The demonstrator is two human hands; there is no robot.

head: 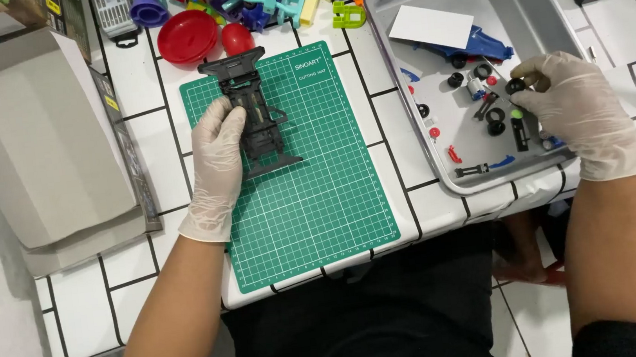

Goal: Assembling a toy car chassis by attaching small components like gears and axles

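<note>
Chassis [258,114], dark and partly hidden under our left hand [218,165], lay gripped on the green mat [313,203]. Our right hand [574,108] pinched a small black wheel [515,86] over the metal tray [443,165], beyond it small parts we could barely identify.

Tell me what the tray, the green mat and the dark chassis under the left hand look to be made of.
Tray: likely metal, dull silver with a brushed sheen and rolled rim. Green mat: probably flexible rubbery plastic, matte, printed with a white grid. Dark chassis, steadied by the gloved left hand: moulded plastic, matte black-grey, with thin ribs and sharp edges. Right hand pinches a small black wheel, seemingly plastic or rubber.
</note>
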